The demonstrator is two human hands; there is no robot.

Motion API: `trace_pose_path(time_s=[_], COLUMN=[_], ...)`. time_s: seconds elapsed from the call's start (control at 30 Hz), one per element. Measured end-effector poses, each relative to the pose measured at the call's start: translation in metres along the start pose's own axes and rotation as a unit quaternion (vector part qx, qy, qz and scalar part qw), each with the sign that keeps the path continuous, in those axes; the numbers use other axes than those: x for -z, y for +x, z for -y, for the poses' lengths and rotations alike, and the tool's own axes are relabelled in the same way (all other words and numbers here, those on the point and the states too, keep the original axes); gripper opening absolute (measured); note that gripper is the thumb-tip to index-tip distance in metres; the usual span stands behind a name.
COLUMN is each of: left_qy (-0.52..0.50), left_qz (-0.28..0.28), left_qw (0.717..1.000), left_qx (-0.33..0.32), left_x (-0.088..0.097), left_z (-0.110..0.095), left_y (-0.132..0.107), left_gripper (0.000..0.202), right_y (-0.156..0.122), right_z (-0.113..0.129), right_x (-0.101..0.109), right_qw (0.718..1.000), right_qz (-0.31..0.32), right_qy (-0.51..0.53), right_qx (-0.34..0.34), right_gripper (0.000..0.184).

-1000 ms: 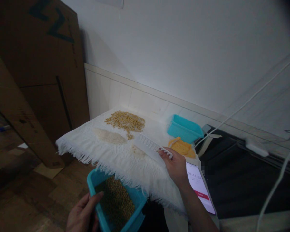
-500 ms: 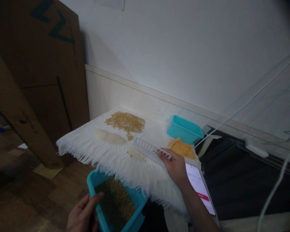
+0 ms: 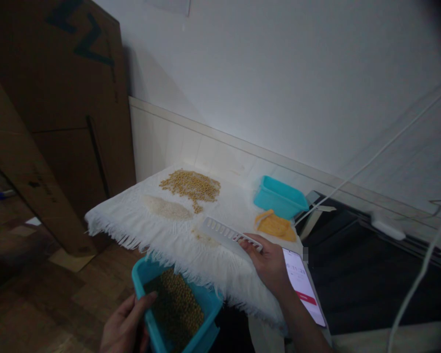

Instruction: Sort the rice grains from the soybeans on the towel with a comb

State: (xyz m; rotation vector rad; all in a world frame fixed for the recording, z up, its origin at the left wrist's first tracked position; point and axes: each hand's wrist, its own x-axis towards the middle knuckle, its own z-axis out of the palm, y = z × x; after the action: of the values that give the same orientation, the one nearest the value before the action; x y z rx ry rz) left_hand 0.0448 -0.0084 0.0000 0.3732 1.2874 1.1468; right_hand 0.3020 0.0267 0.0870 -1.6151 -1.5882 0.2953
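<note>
My left hand (image 3: 124, 326) grips the rim of a teal tub (image 3: 202, 338) full of brown beans (image 3: 176, 309), held just below the fringed front edge of a white cloth (image 3: 209, 267). My right hand (image 3: 270, 264) is closed on a white slotted scraper (image 3: 224, 232), whose blade rests on the cloth beside a small heap of rice (image 3: 205, 238). Farther back on the cloth lie a bigger rice heap (image 3: 167, 208) and a pile of beans (image 3: 191, 184).
A second teal tub (image 3: 280, 197) and an orange cloth (image 3: 275, 225) sit at the cloth's right end. A lit phone (image 3: 304, 284) lies by my right wrist. Big cardboard boxes (image 3: 51, 113) stand at left; white cables (image 3: 371, 162) cross a dark surface at right.
The scraper and my right hand have slid a little toward me across the cloth. The small rice heap sits nearer the front edge. My left hand and the tub stay put.
</note>
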Motion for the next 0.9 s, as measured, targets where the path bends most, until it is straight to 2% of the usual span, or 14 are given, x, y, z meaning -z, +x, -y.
trace_pose_path(time_s=[0.13,0.33,0.53,0.67,0.9], left_qy=[-0.008,0.008,-0.001,0.002,0.024], left_qz=[0.013,0.001,0.009,0.004,0.011], left_qw=[1.0,1.0,1.0,1.0,0.999], left_qx=[-0.01,-0.018,-0.016,-0.023,-0.026], left_x=[0.003,0.001,-0.001,-0.003,-0.004], left_z=[0.005,0.003,0.002,0.002,0.001], left_y=[0.005,0.0,-0.003,-0.007,-0.008], left_gripper=[0.034,0.033,0.03,0.029,0.029], right_y=[-0.004,-0.017,-0.024,-0.025,-0.036], right_z=[-0.004,-0.011,-0.009,-0.006,-0.002], right_x=[0.006,0.015,0.016,0.015,0.012], right_qw=[1.0,0.998,0.998,0.997,0.997], right_qz=[0.006,-0.025,-0.023,-0.045,-0.014], right_qy=[-0.016,-0.059,-0.056,-0.067,-0.07], right_qx=[-0.012,0.005,0.019,0.013,-0.025], right_gripper=[0.029,0.028,0.029,0.03,0.032])
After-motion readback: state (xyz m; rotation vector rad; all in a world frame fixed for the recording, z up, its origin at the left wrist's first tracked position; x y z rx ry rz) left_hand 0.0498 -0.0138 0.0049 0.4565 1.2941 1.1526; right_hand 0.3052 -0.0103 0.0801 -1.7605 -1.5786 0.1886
